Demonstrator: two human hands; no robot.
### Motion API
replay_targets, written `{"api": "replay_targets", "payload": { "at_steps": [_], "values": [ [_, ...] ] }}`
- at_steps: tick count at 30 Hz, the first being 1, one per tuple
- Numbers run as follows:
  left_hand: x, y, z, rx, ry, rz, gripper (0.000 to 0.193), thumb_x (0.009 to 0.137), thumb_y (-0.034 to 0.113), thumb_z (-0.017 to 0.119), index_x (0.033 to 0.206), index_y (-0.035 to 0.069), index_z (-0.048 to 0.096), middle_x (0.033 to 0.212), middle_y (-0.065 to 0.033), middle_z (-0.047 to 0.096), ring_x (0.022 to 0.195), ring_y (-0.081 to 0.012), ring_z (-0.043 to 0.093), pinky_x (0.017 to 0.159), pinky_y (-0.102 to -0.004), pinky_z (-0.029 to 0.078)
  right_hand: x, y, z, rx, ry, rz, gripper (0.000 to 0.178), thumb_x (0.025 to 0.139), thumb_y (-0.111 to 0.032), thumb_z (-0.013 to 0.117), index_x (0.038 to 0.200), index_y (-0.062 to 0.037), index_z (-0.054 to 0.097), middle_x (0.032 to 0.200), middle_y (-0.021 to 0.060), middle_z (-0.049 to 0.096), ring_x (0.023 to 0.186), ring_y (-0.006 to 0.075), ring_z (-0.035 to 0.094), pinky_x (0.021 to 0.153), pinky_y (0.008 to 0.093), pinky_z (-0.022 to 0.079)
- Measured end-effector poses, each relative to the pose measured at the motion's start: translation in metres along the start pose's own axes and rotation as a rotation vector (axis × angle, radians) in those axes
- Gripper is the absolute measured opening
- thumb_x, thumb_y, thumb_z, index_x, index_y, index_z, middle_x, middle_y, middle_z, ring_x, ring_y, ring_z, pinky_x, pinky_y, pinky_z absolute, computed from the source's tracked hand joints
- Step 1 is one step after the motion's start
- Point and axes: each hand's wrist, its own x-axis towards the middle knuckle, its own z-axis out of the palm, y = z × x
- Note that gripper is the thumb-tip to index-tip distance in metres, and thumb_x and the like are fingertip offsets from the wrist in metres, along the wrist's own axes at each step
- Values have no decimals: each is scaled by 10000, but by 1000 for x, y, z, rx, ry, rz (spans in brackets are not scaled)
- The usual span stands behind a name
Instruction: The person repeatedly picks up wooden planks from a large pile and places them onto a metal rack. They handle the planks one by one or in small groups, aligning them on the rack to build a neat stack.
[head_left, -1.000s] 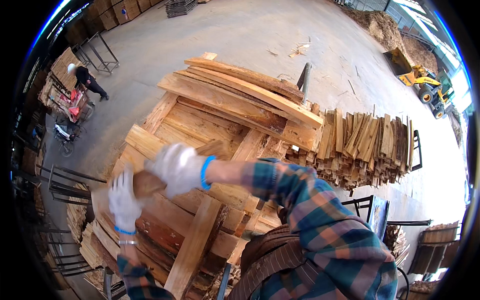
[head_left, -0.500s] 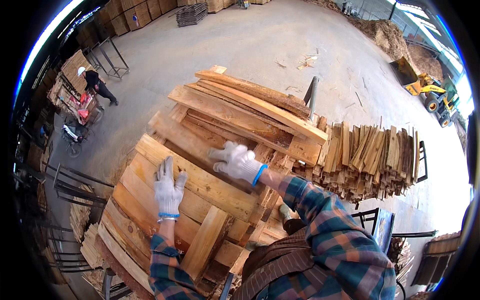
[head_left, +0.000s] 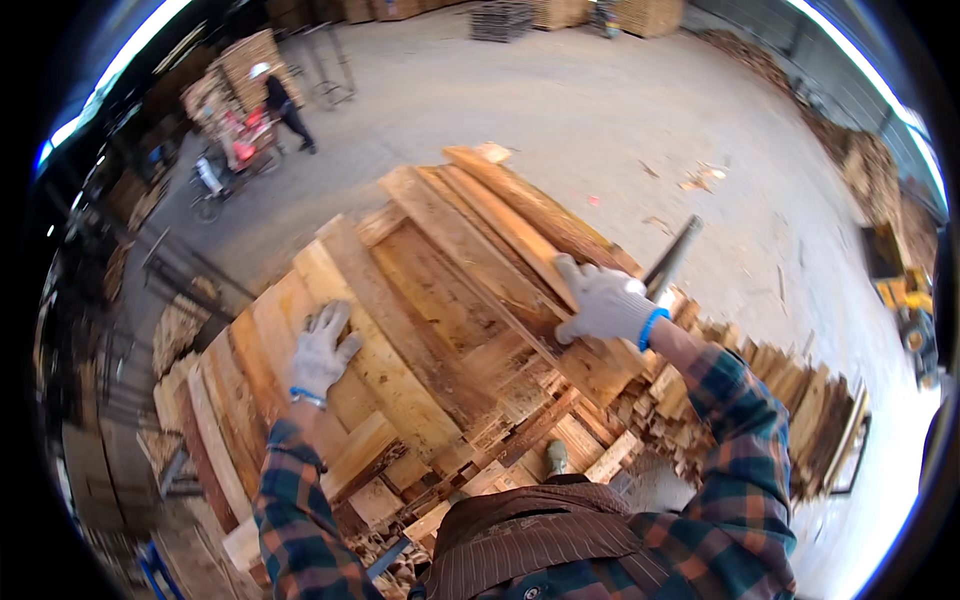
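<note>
My left hand (head_left: 322,350), in a white knit glove with a blue cuff, rests with fingers spread on pale wooden boards (head_left: 375,345) laid side by side. In a matching glove, my right hand (head_left: 612,303) reaches over the near right end of a raised group of planks (head_left: 500,215). Its thumb and fingers are apart across a wide board (head_left: 465,255); no firm grip shows. Between the hands lie a brownish board (head_left: 400,320) and a lower, darker recess of boards (head_left: 440,285). A short thick block (head_left: 360,450) sits near my left forearm.
A metal post (head_left: 675,255) rises beside my right hand. Beyond it stands a rack of stacked wood strips (head_left: 770,390). A person in a white helmet (head_left: 285,105) walks near a loaded cart at the far left. A yellow loader (head_left: 905,290) is at the far right.
My right hand has moved right, from the blurred board in the middle to the raised planks. That board now lies beside the pale board. My left hand stays on the boards; the view has turned.
</note>
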Motion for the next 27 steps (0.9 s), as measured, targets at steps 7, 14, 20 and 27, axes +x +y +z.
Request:
{"api": "replay_targets", "payload": {
  "at_steps": [7, 14, 20, 27],
  "values": [
    [-21, 39, -45, -39, -91, -361, 542, 922, 508, 561, 1329, 151, 555, 1341, -137, 581, 1144, -376, 592, 961, -460, 480, 23, 45, -8, 365, -39, -158, 955, 683, -417, 750, 1515, -139, 374, 1270, 283, 606, 1186, 399, 593, 992, 419, 457],
    [-174, -8, -110, 92, 259, -735, 592, 892, 533, 614, 1358, 173, 556, 1338, -129, 597, 1126, -384, 608, 952, -456, 497, 31, 29, 18, 395, 56, -100, 956, 665, -305, 763, 1462, 63, 386, 1160, 232, 672, 1037, 316, 673, 877, 374, 530],
    [-311, -87, -160, 137, 191, -1334, 734, 848, 623, 610, 1370, 113, 530, 1253, -187, 634, 1147, -370, 607, 971, -460, 479, 13, 0, -8, 991, 112, -250, 884, 642, -127, 702, 1433, 126, 400, 1199, 194, 644, 988, 243, 657, 856, 298, 529],
    [-356, -172, -125, -5, 219, -1533, 768, 839, 704, 569, 1203, 30, 611, 1102, -253, 673, 1100, -427, 613, 937, -501, 473, 83, -255, -48, 202, 50, -771, 840, 595, -233, 774, 1404, -154, 561, 1310, 180, 565, 1200, 340, 550, 1017, 376, 442]
  ]
}}
